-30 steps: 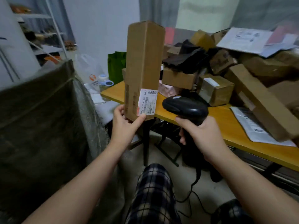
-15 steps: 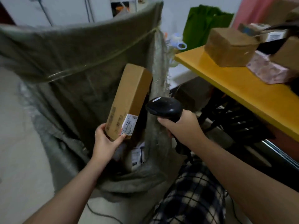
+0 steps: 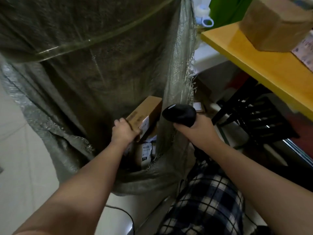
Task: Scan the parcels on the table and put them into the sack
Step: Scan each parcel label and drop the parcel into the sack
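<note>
A long cardboard parcel (image 3: 145,116) is gripped at its lower end by the left hand (image 3: 124,131), whose fingers are wrapped around the box edge, and it is held tilted inside the open mouth of the grey-green woven sack (image 3: 94,78). A white shipping label is seen on the side of the box that faces the camera, partly covered by the thumb. Below the held box, at the bottom of the sack, another labelled parcel (image 3: 144,154) is seen lying in shadow; how many more lie under it cannot be told. The sack's frayed right edge (image 3: 184,68) hangs between the parcel and the black handheld scanner (image 3: 179,115), which is clasped by the right hand (image 3: 198,128) just outside the sack, with the fingers closed round its handle and the head pointed to the left. A dark cable is seen trailing below the right forearm. To the right, the yellow table (image 3: 254,61) is seen from its corner, and on it stand a brown cardboard box (image 3: 274,22) and, just beside it at the frame edge, a pale patterned packet (image 3: 304,51). Behind the table corner a green bag (image 3: 225,9) and a small bottle with a blue loop (image 3: 205,17) are visible. Under the table a black slatted frame (image 3: 259,121) is seen, and checked trousers (image 3: 208,200) fill the lower middle.
</note>
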### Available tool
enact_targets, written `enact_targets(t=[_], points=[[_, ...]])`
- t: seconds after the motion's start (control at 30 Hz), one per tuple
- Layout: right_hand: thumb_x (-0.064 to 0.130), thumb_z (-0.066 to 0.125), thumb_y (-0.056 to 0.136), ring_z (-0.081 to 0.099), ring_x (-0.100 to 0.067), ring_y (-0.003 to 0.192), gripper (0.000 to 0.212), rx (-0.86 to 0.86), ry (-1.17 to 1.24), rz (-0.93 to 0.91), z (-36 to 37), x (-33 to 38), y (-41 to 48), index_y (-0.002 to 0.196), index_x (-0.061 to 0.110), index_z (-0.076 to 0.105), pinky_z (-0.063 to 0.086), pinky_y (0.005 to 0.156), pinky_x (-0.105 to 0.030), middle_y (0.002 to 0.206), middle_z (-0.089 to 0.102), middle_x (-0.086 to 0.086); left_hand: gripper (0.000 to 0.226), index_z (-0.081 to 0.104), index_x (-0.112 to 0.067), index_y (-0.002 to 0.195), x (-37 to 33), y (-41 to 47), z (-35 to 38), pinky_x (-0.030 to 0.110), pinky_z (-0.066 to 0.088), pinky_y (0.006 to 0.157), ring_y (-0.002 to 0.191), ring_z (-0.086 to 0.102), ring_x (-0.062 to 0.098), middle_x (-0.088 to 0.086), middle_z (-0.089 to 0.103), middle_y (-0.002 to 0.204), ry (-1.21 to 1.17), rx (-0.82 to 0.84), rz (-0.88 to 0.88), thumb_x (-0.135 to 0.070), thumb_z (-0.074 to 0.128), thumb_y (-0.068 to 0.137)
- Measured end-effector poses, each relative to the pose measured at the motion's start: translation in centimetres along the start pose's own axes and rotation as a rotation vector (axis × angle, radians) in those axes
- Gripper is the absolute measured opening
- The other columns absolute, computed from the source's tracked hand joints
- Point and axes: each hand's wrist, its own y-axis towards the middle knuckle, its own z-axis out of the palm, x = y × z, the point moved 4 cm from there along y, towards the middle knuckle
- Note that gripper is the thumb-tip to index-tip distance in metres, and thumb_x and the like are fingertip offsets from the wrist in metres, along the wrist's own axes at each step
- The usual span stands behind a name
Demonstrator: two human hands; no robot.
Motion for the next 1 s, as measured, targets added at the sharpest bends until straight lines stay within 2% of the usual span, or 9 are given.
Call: enact_targets(t=[0.07, 0.2, 0.33, 0.47, 0.6, 0.67, 0.73, 0.8, 1.0], points=[[0.051, 0.072, 0.071, 0.061, -0.001, 0.061, 0.026, -0.009, -0.002, 0.031, 0.2, -1.1, -0.3, 0.068, 0.027, 0.062, 0.047, 0.052, -0.025, 0.060, 0.064, 0.008, 0.080, 0.032, -0.007, 0.138, -0.5, 0.4, 1.8, 0.042, 0.041, 0.099, 0.122, 0.044, 0.037, 0.018, 0.028, 0.142, -0.015, 0.073, -0.012, -0.042, 0.074, 0.079], [0.044, 0.074, 0.077, 0.062, -0.005, 0.061, 0.021, -0.001, 0.005, 0.062, -0.3, -2.4, -1.1, 0.071, 0.029, 0.060, 0.042, 0.052, -0.020, 0.059, 0.062, 0.008, 0.089, 0.017, -0.015, 0.151, -1.4, -0.3, 4.4, 0.042, 0.030, 0.111, 0.137, 0.027, 0.039, 0.015, 0.000, 0.157, 0.055, 0.202, 0.037, -0.042, 0.069, 0.084], [0.037, 0.075, 0.079, 0.062, -0.004, 0.052, 0.021, -0.072, 0.077, 0.072, -2.7, -2.7, -1.9, 0.067, 0.028, 0.060, 0.050, 0.054, -0.029, 0.053, 0.064, 0.007, 0.071, 0.027, -0.018, 0.148, -3.9, -2.8, 3.2, 0.043, 0.031, 0.113, 0.137, 0.030, 0.033, 0.008, 0.009, 0.155, -0.015, 0.061, 0.264, -0.029, 0.065, 0.089], [0.035, 0.074, 0.079, 0.065, -0.018, 0.059, 0.018, -0.173, 0.071, 0.107, -6.0, -3.2, -3.3, 0.073, 0.021, 0.066, 0.057, 0.063, -0.043, 0.060, 0.066, -0.001, 0.064, 0.033, -0.015, 0.145, -8.1, -6.5, 0.5, 0.043, 0.034, 0.112, 0.135, 0.035, 0.027, 0.008, 0.024, 0.148, -0.096, -0.091, 0.497, -0.027, 0.063, 0.090], [0.033, 0.076, 0.078, 0.063, -0.013, 0.054, 0.018, -0.321, 0.137, 0.107, -10.0, -4.0, -5.8, 0.069, 0.028, 0.061, 0.053, 0.059, -0.034, 0.056, 0.062, 0.006, 0.062, 0.036, -0.011, 0.143, -14.4, -11.0, -1.4, 0.042, 0.032, 0.111, 0.133, 0.036, 0.030, 0.012, 0.031, 0.145, -0.007, -0.197, 0.739, -0.030, 0.062, 0.090], [0.032, 0.076, 0.079, 0.063, -0.012, 0.050, 0.015, -0.371, 0.140, 0.113, -12.1, -4.3, -7.2, 0.075, 0.023, 0.064, 0.055, 0.056, -0.032, 0.055, 0.063, 0.004, 0.061, 0.037, -0.012, 0.143, -17.5, -13.1, -1.5, 0.042, 0.031, 0.110, 0.132, 0.035, 0.031, 0.013, 0.032, 0.145, 0.064, -0.210, 0.843, -0.032, 0.061, 0.090], [0.031, 0.076, 0.080, 0.061, -0.005, 0.047, 0.016, -0.443, 0.151, 0.114, -14.4, -4.6, -8.9, 0.082, 0.020, 0.065, 0.051, 0.050, -0.020, 0.051, 0.062, 0.007, 0.060, 0.037, -0.014, 0.143, -20.3, -15.0, -1.2, 0.041, 0.030, 0.109, 0.133, 0.033, 0.030, 0.012, 0.032, 0.146, 0.109, -0.197, 0.927, -0.032, 0.060, 0.090], [0.030, 0.076, 0.080, 0.059, 0.000, 0.046, 0.015, -0.517, 0.169, 0.104, -16.9, -4.6, -10.8, 0.082, 0.022, 0.063, 0.039, 0.042, -0.007, 0.046, 0.059, 0.010, 0.060, 0.037, -0.015, 0.143, -23.1, -16.9, -0.7, 0.042, 0.030, 0.109, 0.133, 0.033, 0.029, 0.010, 0.033, 0.145, 0.129, -0.172, 0.994, -0.033, 0.060, 0.091], [0.028, 0.074, 0.081, 0.061, -0.014, 0.047, 0.017, -0.705, 0.253, 0.119, -24.2, -5.6, -17.1, 0.072, 0.017, 0.064, 0.048, 0.050, -0.023, 0.051, 0.062, 0.001, 0.059, 0.039, -0.013, 0.142, -30.5, -23.3, 2.5, 0.042, 0.033, 0.105, 0.131, 0.035, 0.030, 0.011, 0.035, 0.143, 0.102, -0.125, 1.193, -0.034, 0.060, 0.091]])
